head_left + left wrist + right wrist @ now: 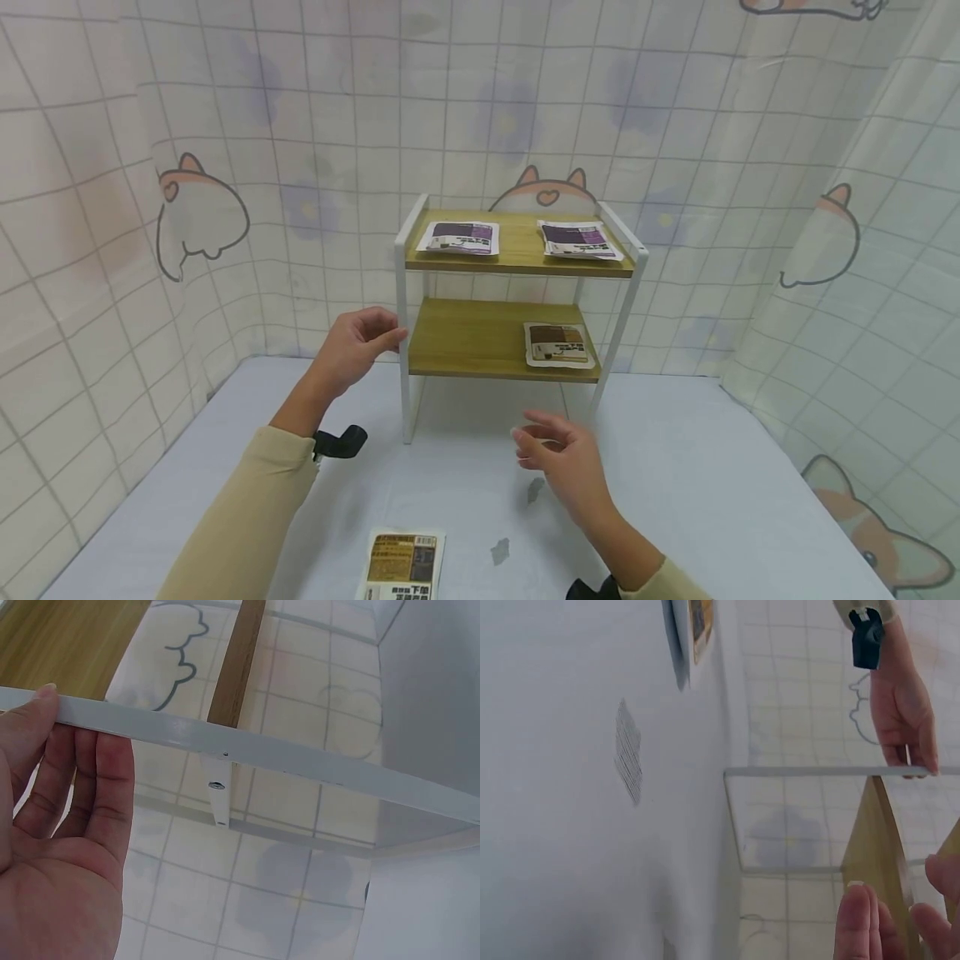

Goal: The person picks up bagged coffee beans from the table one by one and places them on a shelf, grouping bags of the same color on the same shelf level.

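A two-tier rack point(487, 343) with wooden boards and white side frames stands on the table. My left hand point(363, 342) grips its left front post point(180, 733), thumb on one side and fingers on the other. In front of the lower board, to the right, my right hand point(564, 460) hovers with loosely bent fingers and holds nothing. Two purple-and-white packets lie on the top board, one packet point(459, 238) at left and another packet point(579, 240) at right. A brown packet point(558, 345) lies at the right of the lower board.
Nearer me on the white table point(675, 483) lies a gold-brown printed packet point(403, 567), cut off by the frame's lower edge. Two small grey patches point(500, 551) mark the tabletop. Grid-patterned curtains point(337, 150) with cartoon animals enclose the back and sides.
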